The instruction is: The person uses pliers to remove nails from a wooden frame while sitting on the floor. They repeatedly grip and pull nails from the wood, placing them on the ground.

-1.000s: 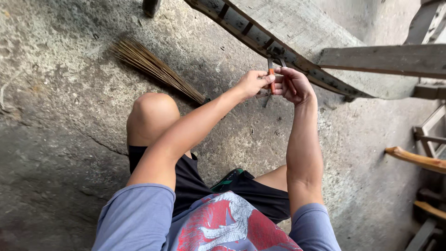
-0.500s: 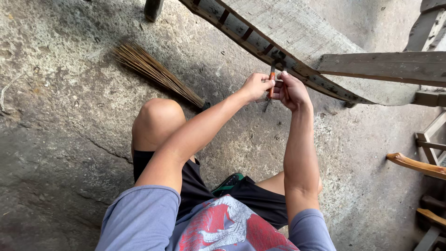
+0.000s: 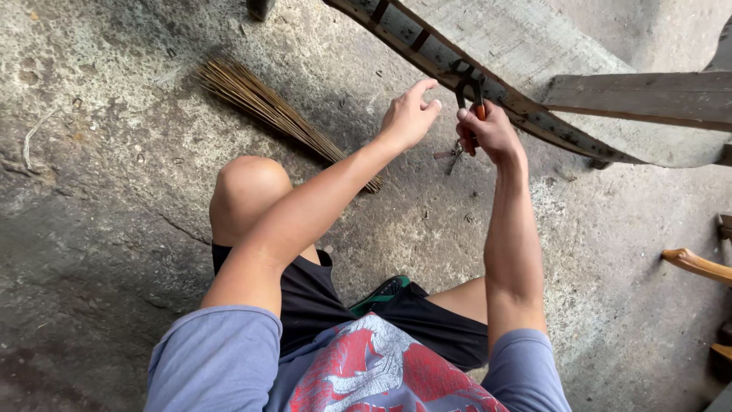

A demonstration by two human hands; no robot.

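Head view, looking down on a squatting person over rough grey concrete floor (image 3: 91, 252). Right hand (image 3: 488, 133) closed in a fist round the orange-handled dark metal pliers (image 3: 471, 103), grip clamped on the handles; pliers' nose up against the long slanted dark wooden rail with slots (image 3: 427, 49), at its near edge. Left hand (image 3: 408, 114) just beside, fingers loosely spread and apart, touching nothing, thumb pointing towards the rail. Narrow gap between the two hands; rail crossing from top centre down to the right, closing off that side. Pale weathered wooden plank (image 3: 640, 95) jutting in from the right edge above the rail. Curved light wooden armrest (image 3: 698, 263) at the right edge, well apart from the hands. Bundle of thin brown broom sticks (image 3: 267, 111) lying on the floor to the left, its tied end passing behind the left forearm. Wide open floor to the left and below the broom sticks.

Counted: two hands, one pair of pliers, one rail, one plank, one bundle of sticks, one armrest.

Against half a second before: left hand off the pliers and opened, then pinched together with the right at the tool; right hand alone on the handles now; broom bundle and rail lying as before.
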